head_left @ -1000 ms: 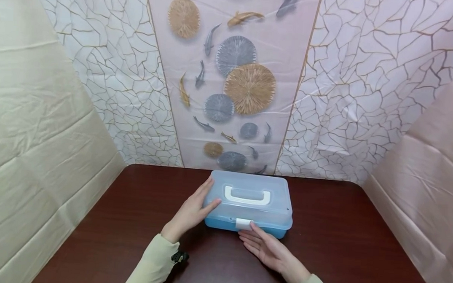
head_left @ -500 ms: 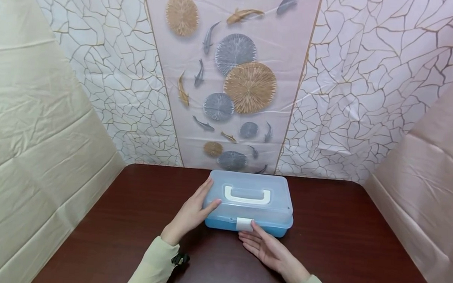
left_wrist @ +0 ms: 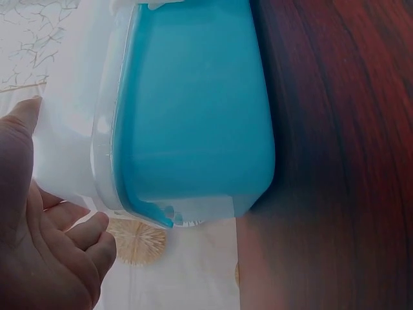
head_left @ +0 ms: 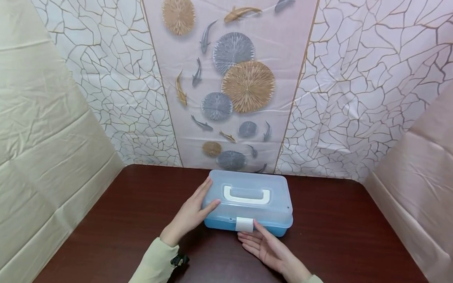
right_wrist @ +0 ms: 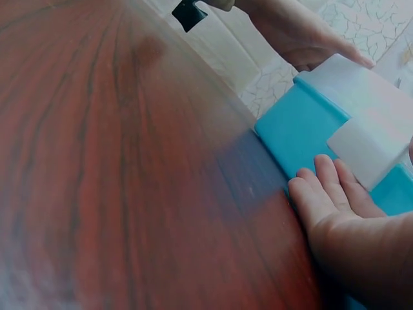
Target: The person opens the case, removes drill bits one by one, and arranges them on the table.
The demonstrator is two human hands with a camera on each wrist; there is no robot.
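A storage box with a blue base and a cloudy clear lid sits at the back middle of the table. My left hand rests against the lid's left end, fingers spread along the side and thumb on the front slope. In the left wrist view, its lower fingers bend loosely beside the lid. The white latch is at the box's front. My right hand has its thumb tip at the latch's right edge. Its other fingers extend below the latch, close to the blue front.
A white carry handle lies folded flat on the lid. The dark wood table ends behind the box at a patterned cloth backdrop. Pale cloth walls stand on both sides.
My right thumb has shifted slightly up along the latch's right edge, and a little more of the latch shows. My left hand and the box stay in place.
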